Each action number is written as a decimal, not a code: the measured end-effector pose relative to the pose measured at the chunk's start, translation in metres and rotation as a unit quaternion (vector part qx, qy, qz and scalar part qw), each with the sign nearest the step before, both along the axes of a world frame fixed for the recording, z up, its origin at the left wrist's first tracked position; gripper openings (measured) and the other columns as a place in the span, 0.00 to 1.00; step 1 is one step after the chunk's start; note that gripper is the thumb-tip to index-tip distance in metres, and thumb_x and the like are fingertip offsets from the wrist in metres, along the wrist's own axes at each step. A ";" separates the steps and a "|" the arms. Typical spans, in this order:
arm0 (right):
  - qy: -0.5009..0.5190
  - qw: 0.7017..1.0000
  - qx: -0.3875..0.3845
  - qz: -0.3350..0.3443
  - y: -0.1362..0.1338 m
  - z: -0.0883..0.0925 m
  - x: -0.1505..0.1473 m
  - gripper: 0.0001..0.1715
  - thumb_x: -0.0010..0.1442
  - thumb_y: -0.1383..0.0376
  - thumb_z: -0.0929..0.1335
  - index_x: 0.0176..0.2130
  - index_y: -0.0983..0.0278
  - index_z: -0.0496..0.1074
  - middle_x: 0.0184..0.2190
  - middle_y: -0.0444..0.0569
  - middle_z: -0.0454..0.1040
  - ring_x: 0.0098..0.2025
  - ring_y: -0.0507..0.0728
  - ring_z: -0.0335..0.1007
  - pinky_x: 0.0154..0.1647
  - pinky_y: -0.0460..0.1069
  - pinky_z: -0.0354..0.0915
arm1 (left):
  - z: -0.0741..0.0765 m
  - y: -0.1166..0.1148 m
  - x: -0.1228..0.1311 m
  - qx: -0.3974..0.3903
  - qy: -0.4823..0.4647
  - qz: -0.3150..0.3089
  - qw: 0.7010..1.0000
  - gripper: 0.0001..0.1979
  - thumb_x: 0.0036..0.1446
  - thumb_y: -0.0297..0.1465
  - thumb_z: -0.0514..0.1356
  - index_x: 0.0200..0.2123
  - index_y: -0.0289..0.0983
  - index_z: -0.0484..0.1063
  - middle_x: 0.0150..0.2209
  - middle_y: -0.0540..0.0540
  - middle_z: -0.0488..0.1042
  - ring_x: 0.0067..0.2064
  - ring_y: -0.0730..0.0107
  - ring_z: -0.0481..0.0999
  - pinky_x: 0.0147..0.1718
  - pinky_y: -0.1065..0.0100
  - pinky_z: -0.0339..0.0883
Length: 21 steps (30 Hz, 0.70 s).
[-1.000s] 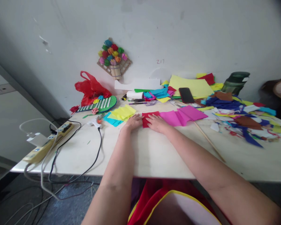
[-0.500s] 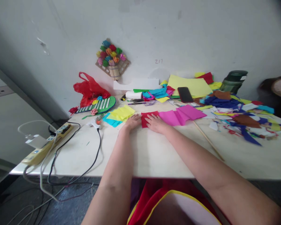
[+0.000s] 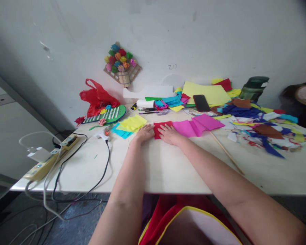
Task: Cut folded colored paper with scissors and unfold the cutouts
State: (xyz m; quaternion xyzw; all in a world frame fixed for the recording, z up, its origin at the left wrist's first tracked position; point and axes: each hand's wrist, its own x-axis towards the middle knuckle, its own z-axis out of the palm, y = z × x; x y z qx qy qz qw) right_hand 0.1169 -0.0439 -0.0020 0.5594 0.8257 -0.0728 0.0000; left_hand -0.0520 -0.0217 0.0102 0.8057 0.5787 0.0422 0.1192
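Both of my hands lie flat on a small red paper square [image 3: 161, 127] in the middle of the table [image 3: 168, 166]. My left hand [image 3: 144, 133] presses its left edge with the fingers stretched out. My right hand [image 3: 170, 134] covers its right part, fingers spread flat. Just right of the red square lie magenta paper sheets [image 3: 197, 124], and just left of it sits a stack of yellow paper [image 3: 133, 122] over a cyan sheet.
A thin wooden stick [image 3: 226, 153] lies right of my right arm. Coloured paper scraps [image 3: 265, 129] cover the right side, with a phone [image 3: 200, 102] and a dark green jar [image 3: 253, 89] behind. A power strip [image 3: 50, 158] with cables sits at the left edge, a red bag [image 3: 98, 97] behind it.
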 end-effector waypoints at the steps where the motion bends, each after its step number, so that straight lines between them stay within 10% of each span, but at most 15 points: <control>1: 0.002 1.000 0.002 -0.001 0.000 0.000 0.000 0.33 0.63 0.57 0.52 0.65 0.63 0.48 0.67 0.51 0.39 0.67 0.64 0.32 0.63 0.61 0.38 | -0.001 0.000 0.000 0.003 0.003 -0.001 1.000 0.30 0.56 0.40 0.50 0.62 0.43 0.54 0.65 0.49 0.48 0.65 0.67 0.46 0.61 0.64 0.40; 21: -0.025 0.994 -0.111 0.003 0.006 0.014 0.027 0.36 0.63 0.49 0.49 0.66 0.56 0.37 0.67 0.40 0.29 0.67 0.58 0.20 0.63 0.62 0.26 | -0.005 0.007 -0.001 0.025 0.039 -0.064 0.997 0.23 0.57 0.39 0.48 0.57 0.51 0.62 0.61 0.55 0.58 0.65 0.62 0.48 0.61 0.58 0.42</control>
